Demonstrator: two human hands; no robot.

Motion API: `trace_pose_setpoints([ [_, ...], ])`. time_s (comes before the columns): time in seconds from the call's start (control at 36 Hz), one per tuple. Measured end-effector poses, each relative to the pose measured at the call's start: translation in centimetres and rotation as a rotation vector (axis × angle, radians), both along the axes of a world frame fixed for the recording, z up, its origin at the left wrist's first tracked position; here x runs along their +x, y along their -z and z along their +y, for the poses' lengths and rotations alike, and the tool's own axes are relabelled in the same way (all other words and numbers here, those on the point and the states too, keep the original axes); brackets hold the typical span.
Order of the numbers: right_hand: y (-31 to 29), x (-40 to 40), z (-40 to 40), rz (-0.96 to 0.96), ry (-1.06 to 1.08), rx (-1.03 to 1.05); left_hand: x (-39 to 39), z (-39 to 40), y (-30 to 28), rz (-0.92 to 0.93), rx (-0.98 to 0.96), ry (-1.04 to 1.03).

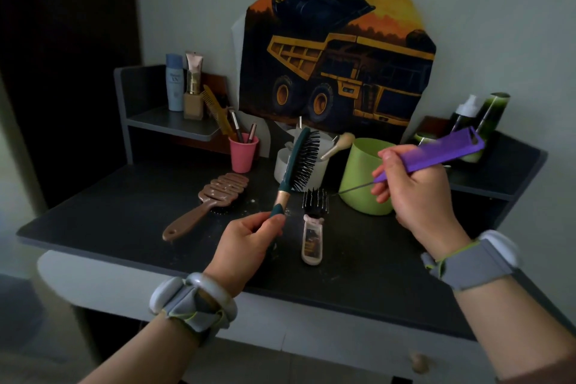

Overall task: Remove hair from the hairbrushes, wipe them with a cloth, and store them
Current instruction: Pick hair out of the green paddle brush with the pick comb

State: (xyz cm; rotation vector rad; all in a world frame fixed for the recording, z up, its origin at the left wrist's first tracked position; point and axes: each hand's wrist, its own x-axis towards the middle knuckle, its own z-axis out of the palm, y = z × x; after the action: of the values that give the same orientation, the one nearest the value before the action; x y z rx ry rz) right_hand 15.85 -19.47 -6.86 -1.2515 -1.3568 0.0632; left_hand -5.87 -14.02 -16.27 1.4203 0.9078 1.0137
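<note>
My left hand (246,240) grips the handle of a dark green hairbrush (299,162), held up over the dark table (109,218) with its black bristles facing right. My right hand (414,193) holds a purple tail comb (436,156), whose thin metal tail points left and down toward the brushes. A brown vented brush (212,199) lies on the table left of my left hand. A small black brush with a pale handle (313,227) lies between my hands.
A green cup (364,178) stands behind my right hand, a white container (282,165) behind the green brush, and a pink cup (243,153) with makeup brushes to the left. Bottles stand on the left shelf (174,121) and at the right. A drawer knob (417,362) shows below.
</note>
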Motion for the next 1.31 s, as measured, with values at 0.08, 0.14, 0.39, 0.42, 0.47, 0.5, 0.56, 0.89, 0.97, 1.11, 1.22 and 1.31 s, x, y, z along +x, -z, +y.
trace_pose_setpoints([
  [0.08, 0.1, 1.1, -0.4, 0.004, 0.035, -0.017, 0.0, -0.1, 0.0, -0.044, -0.022, 0.000],
  [0.14, 0.2, 1.7, -0.7, 0.009, 0.057, -0.034, 0.0, -0.1, 0.0, -0.056, -0.022, -0.010],
  [0.39, 0.0, 3.3, -1.9, -0.080, 0.138, -0.101, -0.1, -0.2, -0.1, -0.089, -0.054, -0.027],
  [0.42, -0.2, 3.2, -2.1, -0.077, 0.141, -0.094, -0.1, -0.2, -0.1, -0.087, -0.056, -0.027],
  [0.47, -0.5, 3.0, -2.2, -0.053, 0.141, -0.054, -0.1, -0.3, -0.2, -0.083, -0.056, -0.031],
  [0.5, -0.8, 2.9, -2.3, -0.041, 0.136, -0.021, -0.1, -0.3, -0.2, -0.081, -0.054, -0.031],
  [0.56, -1.6, 2.5, -2.5, -0.023, 0.126, 0.050, 0.0, -0.3, -0.3, -0.080, -0.053, -0.027],
  [0.89, -5.1, -2.9, -0.9, 0.027, -0.141, 0.266, -0.1, -0.5, -0.4, -0.044, -0.045, 0.002],
  [0.97, -4.7, -3.9, 0.2, 0.007, -0.149, 0.232, -0.1, -0.5, -0.5, -0.044, -0.051, 0.019],
  [1.11, -3.3, -4.0, 1.3, -0.018, -0.115, 0.165, -0.3, -0.3, -0.4, -0.055, -0.060, 0.015],
  [1.22, -2.4, -3.0, 1.4, -0.004, -0.080, 0.119, -0.2, -0.4, -0.4, -0.056, -0.047, 0.022],
  [1.31, -1.9, -1.9, 1.1, 0.004, -0.046, 0.084, -0.2, -0.3, -0.3, -0.052, -0.027, 0.017],
])
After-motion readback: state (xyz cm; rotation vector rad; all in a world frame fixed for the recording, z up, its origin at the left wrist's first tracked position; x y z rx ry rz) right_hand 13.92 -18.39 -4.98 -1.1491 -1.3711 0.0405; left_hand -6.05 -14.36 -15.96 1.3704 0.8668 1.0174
